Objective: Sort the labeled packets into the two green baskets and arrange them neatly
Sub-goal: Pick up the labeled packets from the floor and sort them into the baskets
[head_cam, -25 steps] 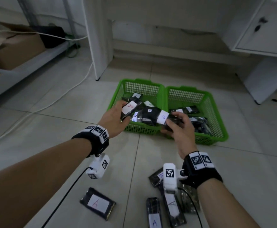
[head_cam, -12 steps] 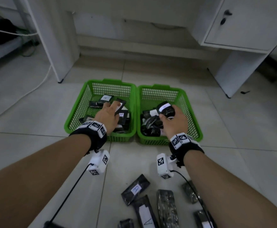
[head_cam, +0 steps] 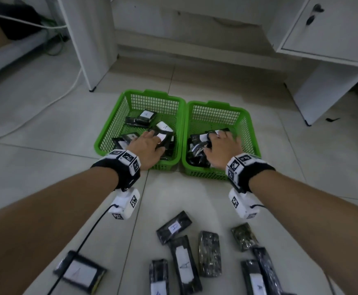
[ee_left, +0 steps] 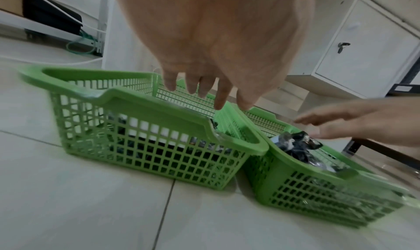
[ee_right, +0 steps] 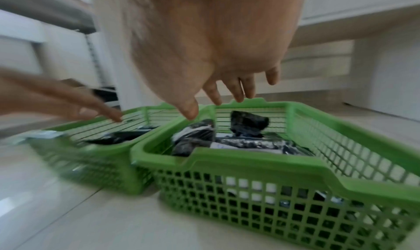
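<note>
Two green baskets stand side by side on the floor. The left basket (head_cam: 110, 133) holds black packets with white labels (head_cam: 145, 118). The right basket (head_cam: 250, 133) holds a heap of black packets (head_cam: 197, 154). My left hand (head_cam: 148, 145) hovers over the left basket's near end, fingers spread and straight, holding nothing (ee_left: 204, 90). My right hand (head_cam: 222, 147) hangs over the right basket the same way, fingers extended and empty (ee_right: 227, 92). Several loose packets, some marked A (head_cam: 173, 227), lie on the floor near me.
A white desk leg (head_cam: 84, 43) stands behind the left basket and a white cabinet (head_cam: 327, 30) at the back right. A white cable (head_cam: 46, 107) runs across the tiles at the left. More packets (head_cam: 80, 271) (head_cam: 209, 252) lie between my forearms.
One second ago each hand held a packet in front of the baskets. Both hands moved into the baskets and let go; both packets now lie inside, and the fingers have straightened.
</note>
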